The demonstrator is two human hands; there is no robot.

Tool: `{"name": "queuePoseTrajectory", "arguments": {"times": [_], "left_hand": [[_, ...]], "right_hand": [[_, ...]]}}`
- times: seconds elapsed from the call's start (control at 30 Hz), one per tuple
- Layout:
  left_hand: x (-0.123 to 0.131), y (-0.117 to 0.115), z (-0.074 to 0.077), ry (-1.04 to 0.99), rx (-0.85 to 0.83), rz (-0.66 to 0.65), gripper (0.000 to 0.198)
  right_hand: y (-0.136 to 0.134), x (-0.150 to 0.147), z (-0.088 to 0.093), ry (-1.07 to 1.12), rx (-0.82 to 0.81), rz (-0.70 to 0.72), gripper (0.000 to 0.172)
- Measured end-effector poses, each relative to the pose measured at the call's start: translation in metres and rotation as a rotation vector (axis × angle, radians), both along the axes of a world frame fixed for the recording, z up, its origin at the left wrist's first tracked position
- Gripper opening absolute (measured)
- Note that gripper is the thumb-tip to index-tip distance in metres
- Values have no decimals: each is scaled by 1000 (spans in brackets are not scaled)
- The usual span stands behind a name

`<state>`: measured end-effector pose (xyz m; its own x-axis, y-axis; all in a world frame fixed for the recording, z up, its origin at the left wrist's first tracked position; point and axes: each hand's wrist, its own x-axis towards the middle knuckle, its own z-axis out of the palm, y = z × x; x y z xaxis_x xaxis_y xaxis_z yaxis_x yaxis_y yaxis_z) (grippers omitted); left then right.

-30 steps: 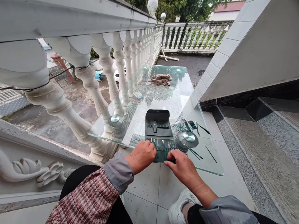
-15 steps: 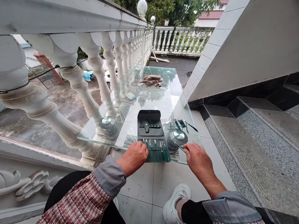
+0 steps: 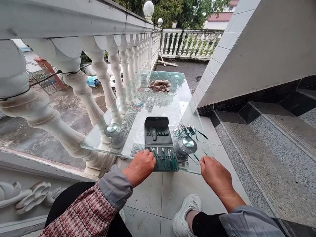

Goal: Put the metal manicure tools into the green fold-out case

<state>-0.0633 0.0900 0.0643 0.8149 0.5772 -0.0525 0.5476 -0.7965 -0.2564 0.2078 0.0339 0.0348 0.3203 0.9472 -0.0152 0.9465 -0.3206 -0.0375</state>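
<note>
An open black leather tool case (image 3: 158,140) lies on a glass tabletop (image 3: 158,105), with several green-handled tools (image 3: 164,161) in its lower pockets. My left hand (image 3: 140,168) rests on the case's lower left corner, its fingers hidden behind the back of the hand. My right hand (image 3: 216,174) is at the near glass edge, holding nothing I can see. Close to its fingers lie loose slim green tools (image 3: 195,158). Small scissors (image 3: 179,133) and other tools lie further back, beside a round metal dish (image 3: 187,146).
A white stone balustrade (image 3: 98,79) runs along the left, beside a second round metal object (image 3: 113,134) on the glass. A crumpled brown cloth (image 3: 160,85) lies at the far end. Tiled steps (image 3: 266,158) descend at the right. Floor tiles (image 3: 145,200) lie below.
My right hand has moved right and slightly nearer, away from the slim tool it was beside. My left hand stays on the case.
</note>
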Motion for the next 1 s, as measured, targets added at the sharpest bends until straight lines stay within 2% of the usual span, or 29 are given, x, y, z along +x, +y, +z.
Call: {"name": "queuePoseTrajectory", "arguments": {"times": [0.23, 0.43, 0.6, 0.8, 0.9, 1.0], "left_hand": [[0, 0, -1, -4, 1, 4, 11], [2, 0, 1, 17, 7, 8, 13], [4, 1, 1, 24, 22, 7, 14], [4, 1, 0, 19, 24, 9, 14], [4, 1, 0, 18, 11, 9, 14], [4, 0, 0, 21, -9, 8, 13]], "right_hand": [[-22, 3, 3, -19, -84, 5, 21], [-29, 8, -8, -59, 85, 144, 18], [-32, 9, -12, -88, 106, 192, 17], [-35, 9, -12, -69, 43, 160, 3], [-33, 12, -12, 6, 34, 141, 8], [-32, 15, -8, 73, 90, 95, 14]]}}
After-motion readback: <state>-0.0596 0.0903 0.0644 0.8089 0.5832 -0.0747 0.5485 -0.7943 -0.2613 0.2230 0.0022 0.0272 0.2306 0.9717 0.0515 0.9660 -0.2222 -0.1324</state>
